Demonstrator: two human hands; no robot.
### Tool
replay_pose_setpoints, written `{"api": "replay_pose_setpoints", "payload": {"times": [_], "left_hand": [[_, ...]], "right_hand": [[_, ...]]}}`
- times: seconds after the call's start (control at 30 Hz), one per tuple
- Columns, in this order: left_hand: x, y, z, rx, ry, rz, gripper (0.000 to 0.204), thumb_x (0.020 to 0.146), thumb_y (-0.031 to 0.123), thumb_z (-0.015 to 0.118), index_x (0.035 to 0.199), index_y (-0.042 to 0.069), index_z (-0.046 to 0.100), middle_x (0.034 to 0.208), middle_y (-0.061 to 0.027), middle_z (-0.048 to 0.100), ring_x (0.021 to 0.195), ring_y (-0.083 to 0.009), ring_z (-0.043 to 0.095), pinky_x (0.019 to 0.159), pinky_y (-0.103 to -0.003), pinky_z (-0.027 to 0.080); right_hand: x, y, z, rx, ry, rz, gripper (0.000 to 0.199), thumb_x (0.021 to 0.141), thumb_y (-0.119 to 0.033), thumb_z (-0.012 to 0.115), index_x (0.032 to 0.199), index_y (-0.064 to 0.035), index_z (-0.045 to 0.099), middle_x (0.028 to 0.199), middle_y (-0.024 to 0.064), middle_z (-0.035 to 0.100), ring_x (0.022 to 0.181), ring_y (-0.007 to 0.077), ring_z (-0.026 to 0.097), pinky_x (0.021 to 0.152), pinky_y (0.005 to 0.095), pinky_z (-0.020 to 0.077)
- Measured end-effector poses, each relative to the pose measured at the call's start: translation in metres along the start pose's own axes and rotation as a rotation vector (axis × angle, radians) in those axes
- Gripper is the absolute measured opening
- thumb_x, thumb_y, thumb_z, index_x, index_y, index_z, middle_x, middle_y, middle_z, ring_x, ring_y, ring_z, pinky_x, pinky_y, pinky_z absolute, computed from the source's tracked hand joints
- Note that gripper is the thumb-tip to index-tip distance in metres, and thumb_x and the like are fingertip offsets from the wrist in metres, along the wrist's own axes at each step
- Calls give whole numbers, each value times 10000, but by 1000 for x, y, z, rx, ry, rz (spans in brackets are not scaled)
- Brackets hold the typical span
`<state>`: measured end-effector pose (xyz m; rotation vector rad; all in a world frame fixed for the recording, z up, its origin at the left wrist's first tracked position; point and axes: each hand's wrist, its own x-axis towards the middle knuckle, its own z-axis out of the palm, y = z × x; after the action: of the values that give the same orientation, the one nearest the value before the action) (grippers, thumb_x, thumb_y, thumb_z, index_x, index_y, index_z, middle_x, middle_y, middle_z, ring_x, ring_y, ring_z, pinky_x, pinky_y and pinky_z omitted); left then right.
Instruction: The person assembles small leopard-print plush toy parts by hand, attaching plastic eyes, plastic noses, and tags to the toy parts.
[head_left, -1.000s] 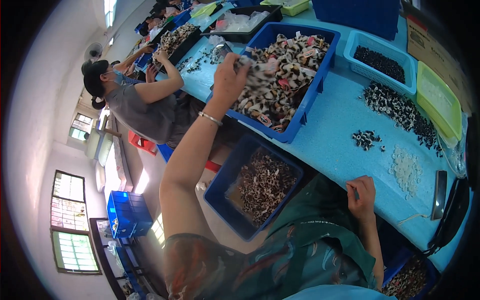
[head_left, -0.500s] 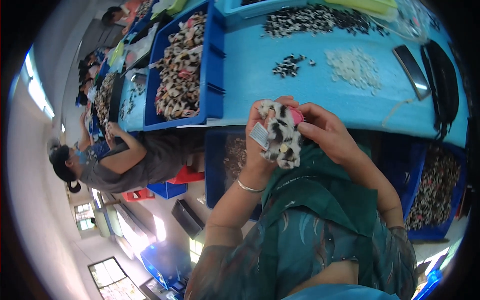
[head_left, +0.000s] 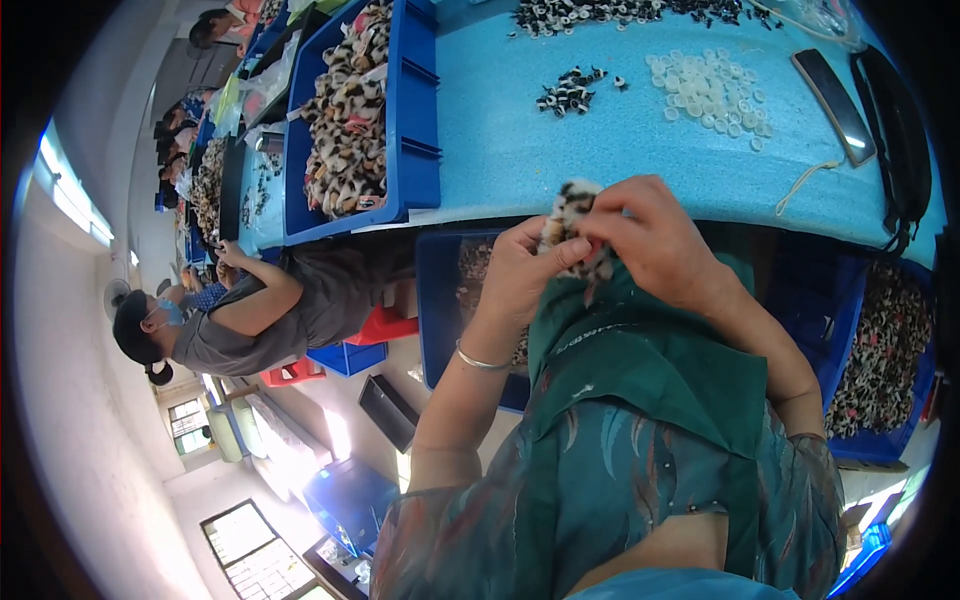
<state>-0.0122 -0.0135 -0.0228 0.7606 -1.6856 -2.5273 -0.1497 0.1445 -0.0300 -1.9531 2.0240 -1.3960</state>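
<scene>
Plush toy piece [head_left: 572, 203], spotted black and white, is held in the air at the near edge of the blue worktable [head_left: 510, 160], in front of the green apron [head_left: 640, 375]. Left hand [head_left: 522, 268] grasps it from the side with the thumb across it, probably to keep the soft body steady. Right hand [head_left: 655, 240] has curled fingers pressing on the same piece; whether they also pinch something small, I cannot tell, because the hand itself covers them.

On the worktable, 1 small cluster of black-and-white plastic parts [head_left: 568, 95] and 1 spread of translucent rings [head_left: 712, 92] lie apart, perhaps so that the 2 kinds do not mix and both stay within reach. Blue crate [head_left: 415, 115] full of plush pieces sits left, its lower corner by the near edge, which seems convenient for the left arm. Phone [head_left: 833, 105] rests toward the right edge, likely to leave the middle free.
</scene>
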Motion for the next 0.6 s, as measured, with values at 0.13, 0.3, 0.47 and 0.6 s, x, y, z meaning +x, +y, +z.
{"api": "replay_pose_setpoints", "payload": {"times": [0.13,0.3,0.47,0.6], "left_hand": [[-3,-7,14,-350,106,127,376,820,52,755,1159,-14,607,1076,-86,676,954,-143,639,847,-275,515],[2,-24,19,-416,33,113,416,805,14,755,1182,-16,582,1098,-88,663,990,-177,643,916,-306,511],[-1,-19,21,-310,19,52,435,783,12,776,1178,-4,596,1059,-81,670,958,-170,653,866,-301,533],[-6,-14,16,-58,-19,45,374,790,8,766,1136,-6,622,993,-76,686,868,-150,670,785,-277,554]], "right_hand": [[-6,0,-4,249,296,384,193,797,-52,699,972,-32,620,953,82,580,834,209,588,770,336,463],[-16,-8,-1,529,182,607,133,839,-88,704,901,0,627,840,49,575,740,121,585,677,257,465],[-21,5,4,793,119,807,117,838,-67,702,887,4,623,832,21,611,769,69,561,658,265,465],[-29,10,11,1103,-28,773,105,864,-75,673,882,-12,591,830,-9,591,792,44,518,692,240,443]]}}
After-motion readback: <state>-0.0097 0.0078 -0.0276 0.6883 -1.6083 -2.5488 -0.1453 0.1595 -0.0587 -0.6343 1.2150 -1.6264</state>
